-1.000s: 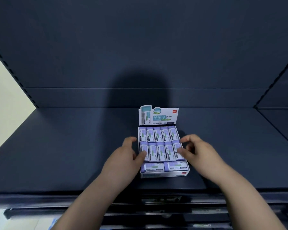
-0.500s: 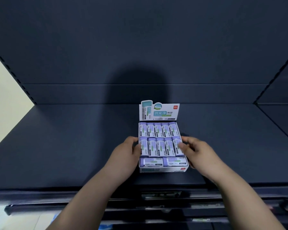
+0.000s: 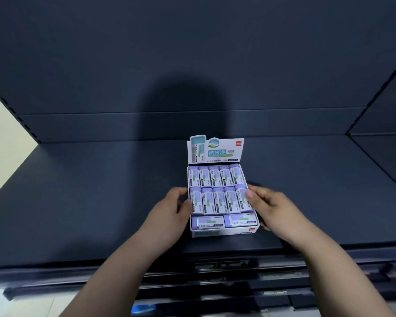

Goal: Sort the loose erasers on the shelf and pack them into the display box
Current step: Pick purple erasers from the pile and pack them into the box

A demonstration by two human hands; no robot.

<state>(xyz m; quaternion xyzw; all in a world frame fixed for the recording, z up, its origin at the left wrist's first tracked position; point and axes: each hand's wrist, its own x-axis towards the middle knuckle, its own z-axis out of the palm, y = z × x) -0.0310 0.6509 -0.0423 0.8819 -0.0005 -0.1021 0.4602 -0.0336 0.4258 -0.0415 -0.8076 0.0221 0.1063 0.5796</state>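
Dark navy shelf (image 3: 78,202), matching back panel (image 3: 192,53) behind it. Cream wall (image 3: 5,133) shows far left of the box. Rounded shadow (image 3: 185,106) falls on the panel right behind the box.

Box (image 3: 224,232): white, open top, sits on the shelf near its front edge, roughly centre. Header card (image 3: 217,152) stands upright at the box's back, blue-green print, red logo in its top right corner.

Erasers (image 3: 215,200) are inside the box, purple and white sleeves with green marks. Back row: five side by side, running front to back. Middle row: five more laid the same way. Front row: two laid sideways, end to end, against the box's front wall. The rows look tight, sleeves touching. No loose erasers seen on the shelf around the box.

Left hand (image 3: 169,213) is at the box's left wall, level with the middle row. Its fingers (image 3: 181,191) are curled in toward that wall, thumb at the rim, clamped on the box side.

Right hand (image 3: 274,209) is at the box's right wall, about the same level. Thumb tip presses down on the rightmost middle-row eraser, and the fingers (image 3: 258,188) wrap along the outside of the right wall, so the wall is pinched between thumb and fingers.

Both forearms come in from below the box. Rail (image 3: 222,264) with a label holder runs along the shelf front just under the box. Lower shelf edges below that are blurred.
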